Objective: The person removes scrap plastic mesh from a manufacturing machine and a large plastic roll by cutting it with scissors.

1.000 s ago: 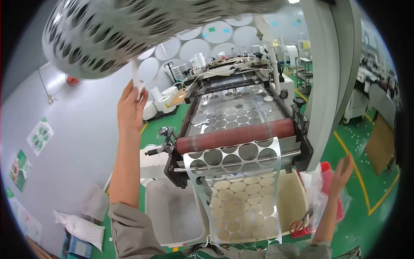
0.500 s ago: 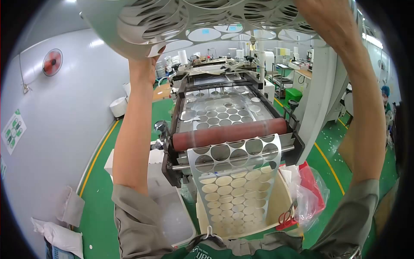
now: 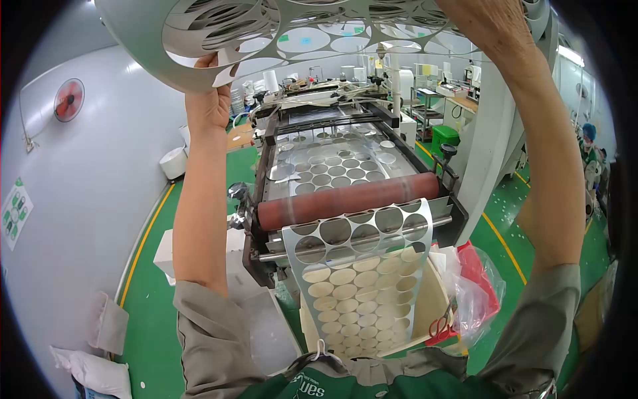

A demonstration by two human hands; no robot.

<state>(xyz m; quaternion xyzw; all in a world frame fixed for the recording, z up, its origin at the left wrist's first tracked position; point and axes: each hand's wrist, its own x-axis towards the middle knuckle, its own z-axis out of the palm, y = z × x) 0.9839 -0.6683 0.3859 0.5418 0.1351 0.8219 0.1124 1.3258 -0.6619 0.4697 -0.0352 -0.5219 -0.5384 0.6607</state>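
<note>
Overhead, at the top of the view, is a rolled silver-white sheet [image 3: 141,41] punched with large round holes. My left hand [image 3: 214,100] is closed on its lower left edge, with fingers showing through a hole. My right hand [image 3: 490,28] grips the roll's right side; its fingertips are cut off by the frame. Below, a similar punched strip [image 3: 421,266] hangs from a machine with a dark red roller [image 3: 352,198], over a metal bar [image 3: 272,257]. The strip drops into a cream bin [image 3: 435,292].
A translucent tub [image 3: 269,332] stands left of the bin. Red-handled scissors [image 3: 439,327] and clear plastic bags [image 3: 470,299] are at its right. A white pillar [image 3: 488,153] rises beside the machine. A person in a blue cap [image 3: 589,133] is at far right.
The rolled sheet and my left hand have shifted slightly left in view; my right hand shows a little lower. The whole scene has moved a bit left with the camera.
</note>
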